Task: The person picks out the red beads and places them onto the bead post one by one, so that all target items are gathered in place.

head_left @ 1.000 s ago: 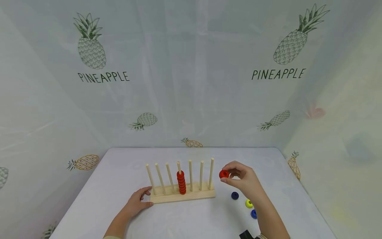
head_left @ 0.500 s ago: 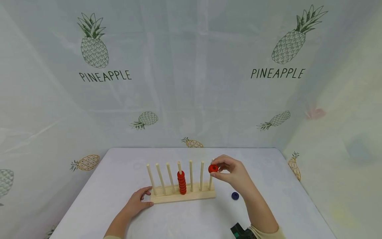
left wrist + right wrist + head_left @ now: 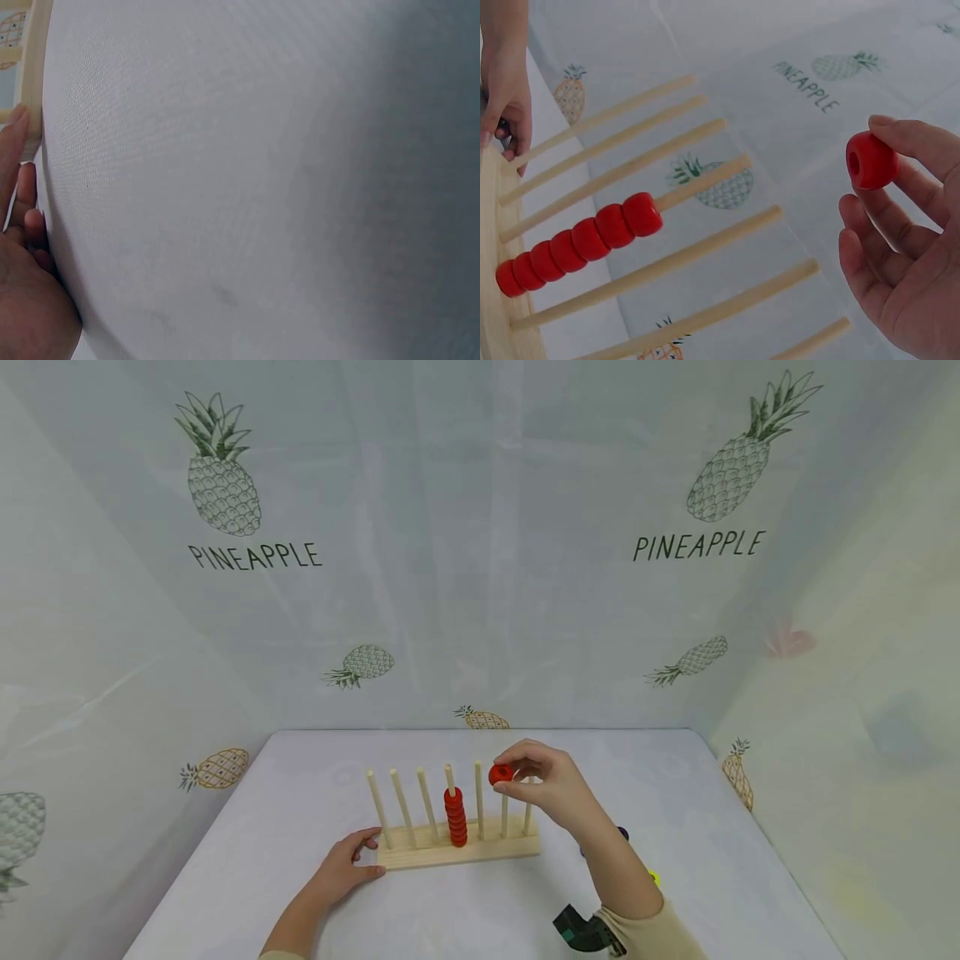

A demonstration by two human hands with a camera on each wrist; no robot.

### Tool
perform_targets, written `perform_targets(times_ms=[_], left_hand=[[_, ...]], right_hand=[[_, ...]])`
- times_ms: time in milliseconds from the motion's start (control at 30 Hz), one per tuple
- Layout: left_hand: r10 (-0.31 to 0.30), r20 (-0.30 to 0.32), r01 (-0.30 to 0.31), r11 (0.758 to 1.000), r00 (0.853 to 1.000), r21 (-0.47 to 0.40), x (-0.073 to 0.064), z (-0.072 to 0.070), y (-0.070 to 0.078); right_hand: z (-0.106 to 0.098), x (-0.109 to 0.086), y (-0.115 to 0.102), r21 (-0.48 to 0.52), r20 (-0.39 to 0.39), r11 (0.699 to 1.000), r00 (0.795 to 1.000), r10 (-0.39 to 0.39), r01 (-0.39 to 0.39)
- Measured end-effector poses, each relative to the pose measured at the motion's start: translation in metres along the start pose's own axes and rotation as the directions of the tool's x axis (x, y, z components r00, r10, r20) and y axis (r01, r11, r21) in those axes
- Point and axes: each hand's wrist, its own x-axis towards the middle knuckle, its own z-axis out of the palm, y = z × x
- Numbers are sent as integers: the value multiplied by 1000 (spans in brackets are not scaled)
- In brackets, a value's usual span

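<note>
A wooden peg rack point(image 3: 495, 852) with a row of upright pegs stands on the table. Its middle peg carries a stack of several red beads point(image 3: 455, 818), also plain in the right wrist view. My left hand point(image 3: 343, 868) holds the rack's left end, thumb at the front corner and fingers at the end behind it. Between right thumb and fingertips I pinch a loose red bead point(image 3: 872, 160), its hole showing. In the head view my right hand point(image 3: 551, 783) is raised over the rack's right part, the bead overlapping the top of the second peg from the right.
A dark bead point(image 3: 622, 833) and a yellow bead point(image 3: 655, 877) lie on the table to the right, partly hidden by my right forearm. A black strap device point(image 3: 585, 933) sits at my right wrist. A pineapple-print curtain point(image 3: 480, 568) hangs behind the table.
My right hand has carried the red bead leftward and slightly up, from right of the rack to over its right-hand pegs. The left hand and the rack stay put.
</note>
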Motion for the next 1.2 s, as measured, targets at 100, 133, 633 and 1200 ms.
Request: perform_targets(times_ms=[100,133,633,1200], left_hand=[[3,-3,-3,1000,1000,2,2,1,1],[5,-1,-5,1000,1000,2,3,2,1],[1,-17,-1,1000,1000,4,2,4,-2],[0,-29,1,1000,1000,18,3,6,-3]], right_hand=[[2,7,4,12,10,1000,1000,-12,12],[2,9,4,15,13,1000,1000,-13,13],[30,19,9,24,-67,1000,998,3,-1],[60,24,18,76,-210,996,976,60,-45]])
